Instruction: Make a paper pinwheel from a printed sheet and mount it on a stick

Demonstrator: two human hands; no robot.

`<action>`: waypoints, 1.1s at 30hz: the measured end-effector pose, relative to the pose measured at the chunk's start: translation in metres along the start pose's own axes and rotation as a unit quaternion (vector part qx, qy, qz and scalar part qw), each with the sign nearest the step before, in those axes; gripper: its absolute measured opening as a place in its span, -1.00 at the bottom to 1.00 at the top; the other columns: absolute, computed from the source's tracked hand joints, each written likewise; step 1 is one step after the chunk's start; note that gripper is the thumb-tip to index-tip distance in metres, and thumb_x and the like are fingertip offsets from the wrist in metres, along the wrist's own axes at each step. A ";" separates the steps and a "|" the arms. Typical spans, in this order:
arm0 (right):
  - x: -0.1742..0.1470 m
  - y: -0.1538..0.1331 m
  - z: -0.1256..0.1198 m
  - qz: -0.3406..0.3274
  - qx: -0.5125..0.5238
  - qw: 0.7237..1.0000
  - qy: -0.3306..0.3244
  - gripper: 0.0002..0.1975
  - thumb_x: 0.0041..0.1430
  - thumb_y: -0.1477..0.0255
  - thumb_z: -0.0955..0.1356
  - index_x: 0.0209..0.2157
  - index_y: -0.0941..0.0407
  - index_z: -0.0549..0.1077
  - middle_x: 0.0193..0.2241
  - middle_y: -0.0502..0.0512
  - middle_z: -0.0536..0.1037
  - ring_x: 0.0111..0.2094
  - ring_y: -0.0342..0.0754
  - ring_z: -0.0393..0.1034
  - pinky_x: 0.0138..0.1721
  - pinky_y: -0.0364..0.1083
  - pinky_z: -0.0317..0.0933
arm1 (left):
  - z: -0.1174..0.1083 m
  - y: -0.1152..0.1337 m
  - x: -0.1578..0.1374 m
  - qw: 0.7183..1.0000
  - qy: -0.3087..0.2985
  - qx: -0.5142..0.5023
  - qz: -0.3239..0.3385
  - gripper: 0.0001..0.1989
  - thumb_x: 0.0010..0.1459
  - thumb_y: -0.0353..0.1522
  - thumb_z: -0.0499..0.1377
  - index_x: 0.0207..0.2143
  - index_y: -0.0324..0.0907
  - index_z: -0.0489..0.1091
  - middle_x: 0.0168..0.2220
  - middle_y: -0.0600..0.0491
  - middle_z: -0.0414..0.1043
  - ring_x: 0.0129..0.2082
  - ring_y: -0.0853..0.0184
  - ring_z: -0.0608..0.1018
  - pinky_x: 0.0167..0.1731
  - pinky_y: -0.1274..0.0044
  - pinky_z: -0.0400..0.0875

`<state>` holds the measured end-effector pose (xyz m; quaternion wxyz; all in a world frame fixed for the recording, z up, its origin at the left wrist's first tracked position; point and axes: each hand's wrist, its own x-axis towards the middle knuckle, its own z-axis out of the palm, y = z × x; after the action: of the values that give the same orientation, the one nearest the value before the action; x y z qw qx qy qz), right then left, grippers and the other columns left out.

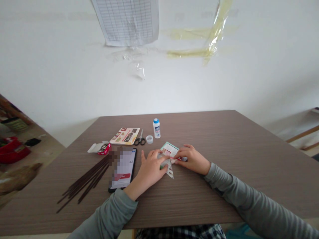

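My left hand [152, 164] lies over a clear plastic set square [170, 172], its fingers spread and pressing down. Under both hands is a small printed paper or card [170, 148] with a green edge and pictures. My right hand [192, 160] is closed in a pinch at the right side of this paper, near the left fingertips. What sits between its thumb and fingers is mostly hidden, with only a little red and white showing. The set square's slotted corner points toward me.
Left of my hands lie a phone [124, 167], thin brown sticks [86, 179] and a small red-and-white box [102, 148]. Farther back are a printed booklet [126, 136], scissors [140, 140], a white roll or cap [149, 139] and a white bottle [157, 129] with a blue cap.
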<state>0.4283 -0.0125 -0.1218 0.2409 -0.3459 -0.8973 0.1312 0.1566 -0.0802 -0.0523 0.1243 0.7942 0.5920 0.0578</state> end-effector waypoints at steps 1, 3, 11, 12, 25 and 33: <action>0.000 0.000 0.000 -0.001 0.001 1.000 -0.001 -0.83 0.75 0.17 0.61 0.11 -0.10 0.92 -0.04 0.12 0.92 0.05 0.15 0.82 0.58 0.32 0.48 | 0.000 0.000 0.000 1.000 -0.002 0.000 0.000 -0.50 0.65 -0.38 0.41 0.47 0.26 0.81 0.62 -0.11 0.65 0.71 -0.29 0.56 0.77 -0.58 0.05; 0.000 0.000 0.000 0.002 0.003 1.000 -0.003 -0.82 0.75 0.16 0.60 0.12 -0.10 0.91 -0.04 0.12 0.92 0.05 0.15 0.82 0.58 0.32 0.48 | -0.001 0.000 0.000 1.000 -0.007 0.000 0.000 -0.50 0.65 -0.38 0.40 0.47 0.28 0.81 0.63 -0.10 0.64 0.71 -0.28 0.55 0.78 -0.57 0.05; 0.000 -0.001 0.000 0.010 0.007 1.000 -0.004 -0.86 0.72 0.21 0.62 0.10 -0.10 0.92 -0.04 0.12 0.92 0.08 0.17 0.82 0.59 0.34 0.47 | -0.004 0.002 -0.001 1.000 -0.008 0.007 0.004 -0.52 0.66 -0.38 0.40 0.46 0.24 0.82 0.62 -0.13 0.64 0.69 -0.25 0.56 0.76 -0.59 0.07; 0.000 -0.001 0.000 0.009 0.008 1.000 -0.002 -0.87 0.72 0.22 0.62 0.10 -0.10 0.92 -0.04 0.12 0.92 0.07 0.16 0.82 0.59 0.33 0.47 | -0.004 0.002 -0.001 1.000 -0.008 0.008 0.004 -0.52 0.66 -0.39 0.40 0.46 0.23 0.81 0.62 -0.13 0.64 0.70 -0.25 0.56 0.76 -0.59 0.06; 0.001 -0.001 0.000 0.004 0.006 1.000 0.003 -0.87 0.70 0.22 0.64 0.09 -0.08 0.93 -0.05 0.13 0.93 0.04 0.16 0.84 0.57 0.35 0.50 | -0.004 0.003 -0.001 1.000 -0.009 0.019 0.003 -0.49 0.68 -0.40 0.38 0.52 0.17 0.76 0.63 -0.16 0.64 0.72 -0.24 0.54 0.77 -0.57 0.07; 0.002 -0.002 -0.001 0.004 -0.002 1.000 0.001 -0.90 0.70 0.25 0.64 0.08 -0.09 0.93 -0.06 0.10 0.93 0.03 0.14 0.85 0.56 0.28 0.53 | 0.001 -0.001 -0.001 1.000 0.004 0.011 0.018 -0.49 0.65 -0.38 0.41 0.49 0.23 0.78 0.61 -0.13 0.65 0.67 -0.27 0.56 0.75 -0.59 0.09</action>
<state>0.4267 -0.0126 -0.1194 0.2410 -0.3503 -0.8957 0.1302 0.1552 -0.0804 -0.0532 0.1120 0.8059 0.5787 0.0563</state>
